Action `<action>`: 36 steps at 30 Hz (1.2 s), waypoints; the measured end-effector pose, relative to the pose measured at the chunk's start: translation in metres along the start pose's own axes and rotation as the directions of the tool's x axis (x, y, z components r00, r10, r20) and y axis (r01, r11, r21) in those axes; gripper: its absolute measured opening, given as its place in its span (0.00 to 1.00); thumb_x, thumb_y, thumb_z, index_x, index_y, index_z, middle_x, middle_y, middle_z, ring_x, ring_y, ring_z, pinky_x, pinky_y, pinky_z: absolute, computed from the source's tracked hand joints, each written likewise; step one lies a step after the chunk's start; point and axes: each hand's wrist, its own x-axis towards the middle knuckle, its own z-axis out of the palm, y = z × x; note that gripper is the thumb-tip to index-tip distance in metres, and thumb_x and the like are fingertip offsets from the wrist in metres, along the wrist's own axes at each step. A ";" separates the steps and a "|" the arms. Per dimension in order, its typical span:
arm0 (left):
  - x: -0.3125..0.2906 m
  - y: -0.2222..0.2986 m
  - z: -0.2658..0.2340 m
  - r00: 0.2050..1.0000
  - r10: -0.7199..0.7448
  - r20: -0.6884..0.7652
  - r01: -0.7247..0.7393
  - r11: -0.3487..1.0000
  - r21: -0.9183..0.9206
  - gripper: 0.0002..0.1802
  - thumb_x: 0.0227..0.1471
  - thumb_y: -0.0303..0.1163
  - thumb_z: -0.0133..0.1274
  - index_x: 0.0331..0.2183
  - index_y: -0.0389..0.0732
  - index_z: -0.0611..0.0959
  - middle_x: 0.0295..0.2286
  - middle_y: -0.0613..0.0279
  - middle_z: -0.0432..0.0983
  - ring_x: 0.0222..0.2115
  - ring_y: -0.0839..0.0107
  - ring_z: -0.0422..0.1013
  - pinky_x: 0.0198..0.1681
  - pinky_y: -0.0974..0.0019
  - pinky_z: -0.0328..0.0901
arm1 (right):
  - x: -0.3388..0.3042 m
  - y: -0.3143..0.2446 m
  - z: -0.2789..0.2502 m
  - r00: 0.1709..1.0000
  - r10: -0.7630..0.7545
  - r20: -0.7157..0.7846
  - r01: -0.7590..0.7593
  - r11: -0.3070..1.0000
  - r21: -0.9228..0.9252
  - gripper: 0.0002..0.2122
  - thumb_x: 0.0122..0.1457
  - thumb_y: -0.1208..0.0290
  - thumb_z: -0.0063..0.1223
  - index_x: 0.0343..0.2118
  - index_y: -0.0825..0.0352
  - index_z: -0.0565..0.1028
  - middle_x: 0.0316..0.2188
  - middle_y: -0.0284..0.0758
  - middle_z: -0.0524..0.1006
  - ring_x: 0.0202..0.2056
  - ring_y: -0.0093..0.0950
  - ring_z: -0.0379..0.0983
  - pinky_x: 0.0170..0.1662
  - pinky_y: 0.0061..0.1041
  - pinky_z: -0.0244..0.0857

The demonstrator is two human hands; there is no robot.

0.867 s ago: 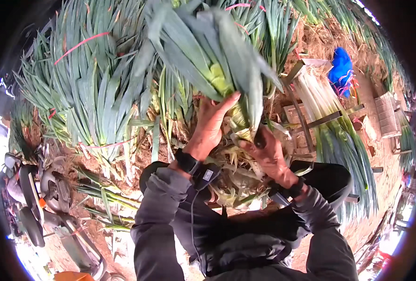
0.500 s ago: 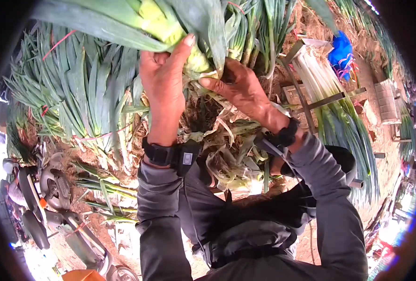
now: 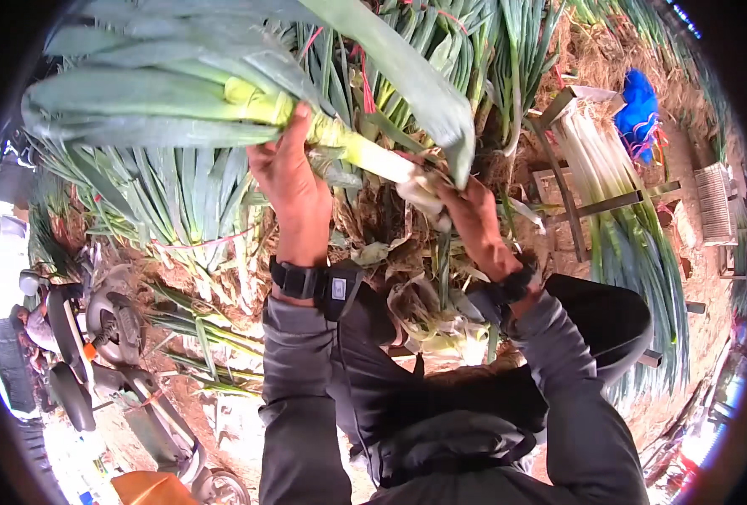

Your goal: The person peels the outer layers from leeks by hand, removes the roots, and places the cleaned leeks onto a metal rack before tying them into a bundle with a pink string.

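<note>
My left hand (image 3: 294, 177) is closed around a large leek (image 3: 378, 158), its thumb lying along the pale green stem. The leek's broad leaves (image 3: 138, 105) spread to the upper left. At the white root end, my right hand (image 3: 477, 220) is closed on the leek's outer layer. One long, wide leaf (image 3: 407, 71) arches down toward my right fingers, bent back from the stem. Dry peeled leaves (image 3: 428, 316) lie in a heap between my knees. My right fingertips are partly hidden behind the leaf and the root end.
Upright bundles of leeks (image 3: 180, 202) tied with pink string stand at left and far ahead. On the right, long white-stemmed leeks (image 3: 613, 185) rest in a metal frame (image 3: 596, 206). A blue bundle (image 3: 637, 114) hangs beyond it. A motorbike (image 3: 121, 370) stands at lower left.
My right hand has moved right and down, pulling a long leaf back. The white stem and root end now show. The leek has swung to point more left.
</note>
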 end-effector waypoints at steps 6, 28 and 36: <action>-0.005 0.011 0.015 0.998 0.059 0.012 -0.059 0.996 0.068 0.23 0.48 0.25 0.67 0.46 0.40 0.78 0.41 0.65 0.78 0.40 0.72 0.74 0.45 0.65 0.69 | -0.053 0.192 -0.115 0.893 0.374 -0.249 -0.445 0.663 -0.602 0.17 0.58 0.63 0.63 0.42 0.72 0.78 0.35 0.39 0.81 0.34 0.27 0.77 0.37 0.30 0.70; 0.001 0.031 0.003 0.989 0.151 -0.003 -0.150 0.984 0.094 0.24 0.50 0.26 0.66 0.48 0.38 0.76 0.45 0.62 0.76 0.43 0.74 0.70 0.49 0.65 0.64 | -0.050 0.040 0.017 0.851 -0.320 0.417 0.455 0.050 -0.889 0.21 0.64 0.64 0.46 0.58 0.67 0.66 0.51 0.42 0.74 0.35 0.28 0.78 0.26 0.28 0.67; -0.015 -0.002 0.015 1.000 0.020 0.023 -0.021 1.000 0.013 0.28 0.48 0.20 0.64 0.51 0.35 0.75 0.45 0.59 0.77 0.42 0.70 0.73 0.48 0.64 0.68 | -0.129 0.123 -0.065 0.865 -0.314 0.391 0.486 0.332 -0.808 0.28 0.55 0.79 0.47 0.62 0.68 0.63 0.46 0.40 0.71 0.37 0.33 0.76 0.35 0.26 0.69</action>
